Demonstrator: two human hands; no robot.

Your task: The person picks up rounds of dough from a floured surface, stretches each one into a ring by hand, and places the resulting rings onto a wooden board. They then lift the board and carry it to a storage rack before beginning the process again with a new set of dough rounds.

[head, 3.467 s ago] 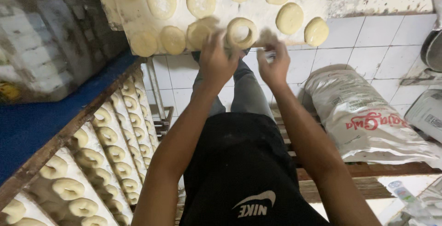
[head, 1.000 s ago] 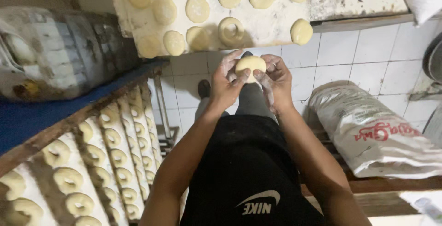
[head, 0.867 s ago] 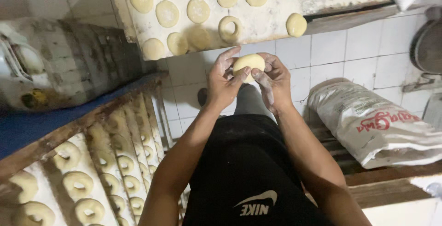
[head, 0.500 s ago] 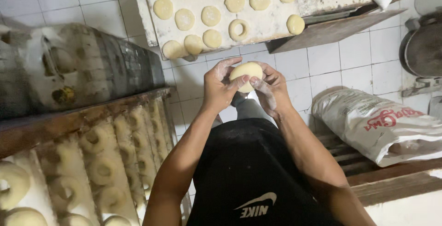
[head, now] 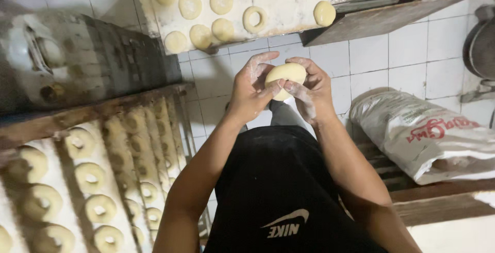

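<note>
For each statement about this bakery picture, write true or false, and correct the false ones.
1. Both hands, left hand and right hand, hold the dough ball. True.
2. Every piece on the floured board is ring-shaped. False: only one dough ring has a hole; the rest are flat rounds.
3. The trays at the left hold ring-shaped dough. True.
4. The sack lies to the left of the person. False: it lies to the right.
</note>
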